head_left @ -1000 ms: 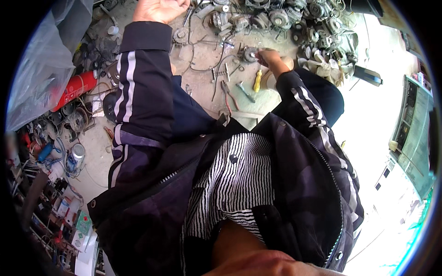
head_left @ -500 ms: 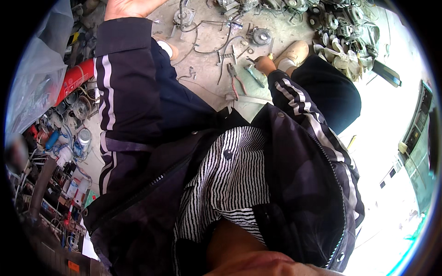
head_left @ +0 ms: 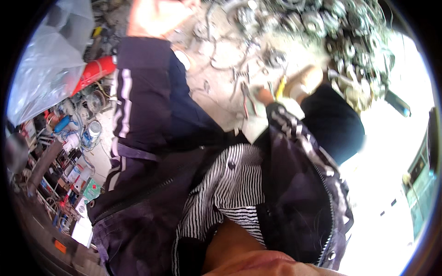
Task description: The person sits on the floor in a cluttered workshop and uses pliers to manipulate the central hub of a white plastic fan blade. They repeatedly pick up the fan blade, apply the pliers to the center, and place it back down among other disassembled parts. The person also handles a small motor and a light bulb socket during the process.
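Near the floor in front of me, my right hand is blurred. It sits between a pair of red-handled pliers and a yellow-handled tool, which looks like a screwdriver. A thin grey-teal tool lies against or beneath the hand; I cannot tell whether the fingers grip it. Raised at the upper left, my left hand is overexposed and partly cut off by the top edge. Its fingers bend toward the right, and what they may hold is not visible.
Motor parts and cables lie on the floor ahead. A heap of metal parts and fan blades fills the far right. At left are a red cylinder, a clear plastic sheet and jumbled clutter.
The view has shifted, moving the scene right and down. Relative to the floor, my right hand has moved left and nearer me, exposing the yellow handle. More of my left hand shows.
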Demonstrator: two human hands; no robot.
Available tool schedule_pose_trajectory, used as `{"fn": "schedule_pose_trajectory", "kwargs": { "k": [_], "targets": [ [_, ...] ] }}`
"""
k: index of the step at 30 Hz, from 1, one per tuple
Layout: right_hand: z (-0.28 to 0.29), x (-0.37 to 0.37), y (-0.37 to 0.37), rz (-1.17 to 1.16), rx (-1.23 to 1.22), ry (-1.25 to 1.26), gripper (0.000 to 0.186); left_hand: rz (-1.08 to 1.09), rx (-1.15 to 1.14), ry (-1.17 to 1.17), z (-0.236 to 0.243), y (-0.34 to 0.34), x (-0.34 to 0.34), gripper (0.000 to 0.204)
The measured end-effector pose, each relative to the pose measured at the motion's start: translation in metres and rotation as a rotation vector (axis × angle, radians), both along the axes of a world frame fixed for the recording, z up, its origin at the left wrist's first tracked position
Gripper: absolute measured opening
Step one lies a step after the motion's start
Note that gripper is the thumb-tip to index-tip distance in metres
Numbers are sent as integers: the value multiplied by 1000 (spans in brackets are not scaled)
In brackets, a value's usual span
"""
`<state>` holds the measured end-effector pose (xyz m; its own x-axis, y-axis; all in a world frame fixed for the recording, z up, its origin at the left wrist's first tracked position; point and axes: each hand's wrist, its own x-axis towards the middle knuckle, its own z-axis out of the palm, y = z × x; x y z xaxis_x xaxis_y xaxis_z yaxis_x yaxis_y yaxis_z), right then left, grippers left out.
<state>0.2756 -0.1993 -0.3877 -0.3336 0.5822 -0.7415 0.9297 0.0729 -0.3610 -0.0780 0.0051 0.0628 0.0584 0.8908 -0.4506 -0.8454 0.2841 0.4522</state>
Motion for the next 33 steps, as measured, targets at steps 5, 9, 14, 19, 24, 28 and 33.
{"fn": "schedule_pose_trajectory", "kwargs": {
  "k": [5, 9, 14, 19, 24, 28, 33],
  "targets": [
    [70, -60, -11, 17, -117, -151, 76, 104, -101, 59, -19, -3, -5, 50],
    [48, -73, -43, 150, 109, -254, 72, 136, -67, -7, -16, -5, -6, 52],
    [46, -78, -38, 102, 78, -303, 49, 151, -135, -32, -13, -2, -4, 55],
    [60, -67, -24, 186, -53, -215, 36, 196, -249, 52, -14, -2, 1, 60],
    [50, -59, -14, 193, -253, -45, 40, 176, -317, 82, -16, -1, 0, 66],
    [55, -60, 14, 519, -409, -45, 15, 150, -287, 90, -15, -8, -7, 73],
    [51, -40, 88, -60, -902, -32, 12, 157, -308, -73, -7, 1, -10, 75]
  ]
}}
